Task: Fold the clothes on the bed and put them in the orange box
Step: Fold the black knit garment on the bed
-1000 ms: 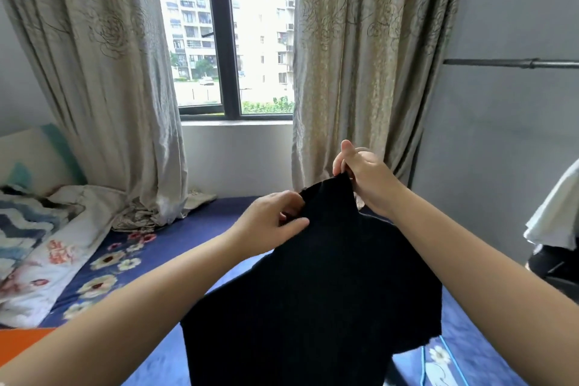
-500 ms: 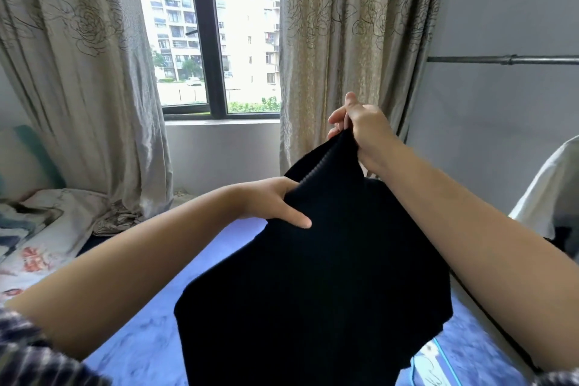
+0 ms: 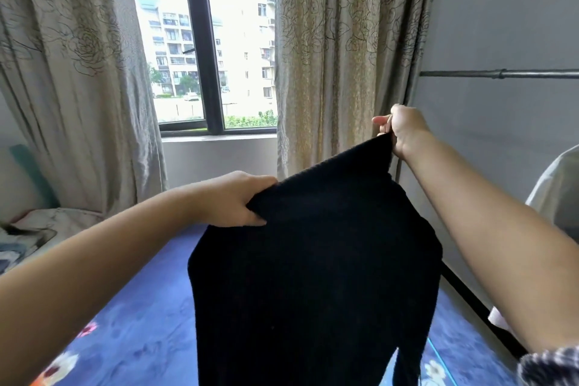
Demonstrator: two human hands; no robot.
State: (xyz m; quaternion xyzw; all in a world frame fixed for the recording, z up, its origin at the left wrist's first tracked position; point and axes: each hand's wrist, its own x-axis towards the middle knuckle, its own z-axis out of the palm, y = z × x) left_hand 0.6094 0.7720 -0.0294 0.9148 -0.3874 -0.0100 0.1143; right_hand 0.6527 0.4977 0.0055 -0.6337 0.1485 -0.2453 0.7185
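A black knit garment (image 3: 313,276) hangs in the air above the bed (image 3: 141,316), stretched between both hands. My left hand (image 3: 238,199) grips its top edge at the left, fingers curled into the cloth. My right hand (image 3: 404,128) is higher and further right, pinching the other top corner. The cloth slopes up from left to right and its lower part drops out of the frame. The orange box is not in view.
The bed has a blue floral sheet, with bedding and pillows (image 3: 28,235) at the far left. Curtains (image 3: 338,56) frame a window (image 3: 200,41) ahead. A metal rail (image 3: 501,74) and a pale garment (image 3: 554,197) are at the right by the wall.
My hands have drawn apart: the right one moved right and up, the left one shifted left, spreading the garment's top edge. The view turned right, away from the bedding.
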